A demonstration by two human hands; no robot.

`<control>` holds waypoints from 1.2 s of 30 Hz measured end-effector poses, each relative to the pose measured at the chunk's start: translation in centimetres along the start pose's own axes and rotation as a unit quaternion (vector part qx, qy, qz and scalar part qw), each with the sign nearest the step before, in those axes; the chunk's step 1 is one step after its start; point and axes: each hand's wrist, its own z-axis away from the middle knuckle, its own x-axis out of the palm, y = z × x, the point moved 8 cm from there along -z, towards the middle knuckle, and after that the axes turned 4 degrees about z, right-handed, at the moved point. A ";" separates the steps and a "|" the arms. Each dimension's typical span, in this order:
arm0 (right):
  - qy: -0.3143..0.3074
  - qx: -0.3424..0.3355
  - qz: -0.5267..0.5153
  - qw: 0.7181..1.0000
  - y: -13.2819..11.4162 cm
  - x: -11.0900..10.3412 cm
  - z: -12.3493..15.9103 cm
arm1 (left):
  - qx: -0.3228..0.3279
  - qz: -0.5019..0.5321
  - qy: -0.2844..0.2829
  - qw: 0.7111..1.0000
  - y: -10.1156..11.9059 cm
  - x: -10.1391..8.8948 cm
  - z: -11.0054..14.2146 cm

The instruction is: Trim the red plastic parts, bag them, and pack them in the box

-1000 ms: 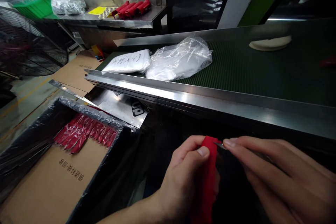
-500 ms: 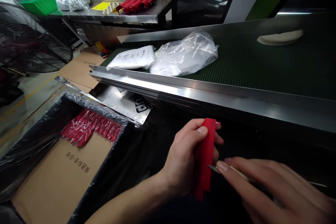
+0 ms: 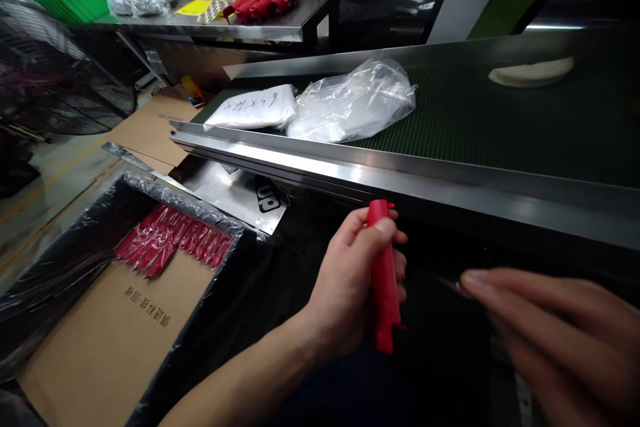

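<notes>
Head view: the left hand (image 3: 350, 280) is closed round a red plastic piece (image 3: 383, 273), thumb on top, holding it upright just below the near steel edge of the conveyor (image 3: 400, 177), clear of the dark area beneath so its edge faces across. The left forearm comes up from the bottom. The right hand (image 3: 550, 333) is blurred, fingers stretched toward the piece but apart from it, pinching a thin blade (image 3: 449, 283), as far as I can tell
</notes>
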 end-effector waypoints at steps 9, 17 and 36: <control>-0.015 0.068 0.030 0.997 -0.3 0.0 -2.5 | -0.023 -0.100 -0.047 0.994 -1.0 0.4 2.3; -0.017 0.061 0.047 0.997 -0.4 0.0 -2.2 | -0.016 -0.118 -0.057 0.991 -0.9 0.9 2.1; 0.014 0.037 -0.023 0.999 -0.9 0.0 -2.3 | -0.120 0.110 -0.162 0.973 -2.5 2.9 2.6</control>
